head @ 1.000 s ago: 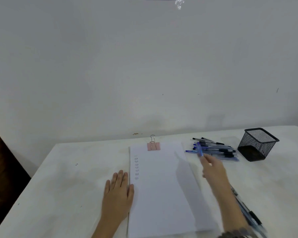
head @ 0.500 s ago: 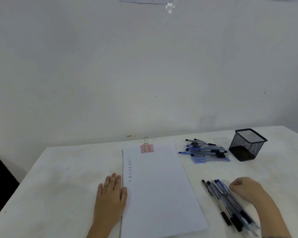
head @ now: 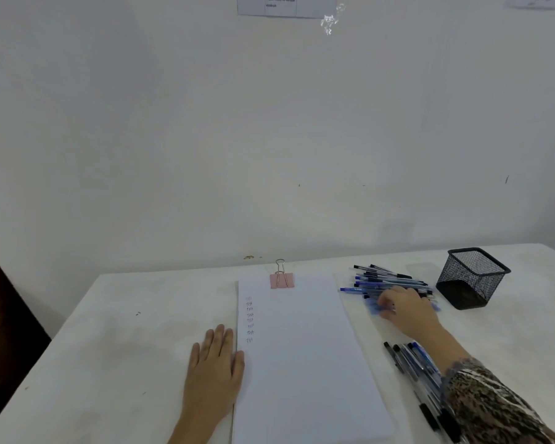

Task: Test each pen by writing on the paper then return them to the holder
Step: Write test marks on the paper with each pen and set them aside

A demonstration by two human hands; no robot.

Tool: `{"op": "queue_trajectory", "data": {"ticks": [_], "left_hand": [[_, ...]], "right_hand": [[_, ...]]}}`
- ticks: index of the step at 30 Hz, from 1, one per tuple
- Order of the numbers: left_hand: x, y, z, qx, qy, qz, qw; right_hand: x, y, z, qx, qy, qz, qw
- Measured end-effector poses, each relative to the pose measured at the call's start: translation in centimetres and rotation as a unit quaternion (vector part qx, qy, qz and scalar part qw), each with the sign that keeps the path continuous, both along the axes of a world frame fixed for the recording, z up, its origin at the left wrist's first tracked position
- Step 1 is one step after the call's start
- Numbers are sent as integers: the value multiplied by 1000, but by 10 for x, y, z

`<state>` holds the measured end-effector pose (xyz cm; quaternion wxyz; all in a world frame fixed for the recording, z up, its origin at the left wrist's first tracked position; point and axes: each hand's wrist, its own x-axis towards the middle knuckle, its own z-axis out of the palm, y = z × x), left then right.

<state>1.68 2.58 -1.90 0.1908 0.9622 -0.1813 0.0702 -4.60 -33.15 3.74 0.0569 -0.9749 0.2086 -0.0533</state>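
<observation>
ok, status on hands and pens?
Left hand flat on white table at white paper's edge. Right hand on far pile of blue and black pens, grip unclear. Black wire-mesh holder: no pens visible inside. Nothing between pile and holder.

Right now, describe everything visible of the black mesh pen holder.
The black mesh pen holder is a square cup of wire mesh with a solid rim and a dark base. It stands upright on the white table at the far right, open end up, and no pens show inside it. The far pile of pens lies just to its left, apart from it. Only the table touches it.
</observation>
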Motion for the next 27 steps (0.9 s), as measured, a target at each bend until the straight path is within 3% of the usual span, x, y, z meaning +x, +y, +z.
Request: {"op": "queue_trajectory", "data": {"ticks": [5,8,11,14,16,20,24,27], "left_hand": [[2,0,-6,-4,-3,-1,1000],[0,1,-3,10,20,-9,1000],[0,1,2,3,28,-9,1000],[-2,1,6,13,43,-14,999],[-2,1,8,15,45,-19,999],[-3,2,10,-8,46,-31,998],[-1,5,12,-138,25,-70,988],[-3,6,14,-191,36,-86,977]], "right_hand": [[3,3,-3,-73,53,17,996],[-1,8,-3,-89,28,48,995],[-4,19,16,13,-115,82,990],[-7,51,53,101,-263,142,949],[-6,82,75,133,-297,165,931],[6,144,73,168,-248,223,928],[19,187,24,19,-121,297,947],[24,197,3,10,-92,342,935]]}}
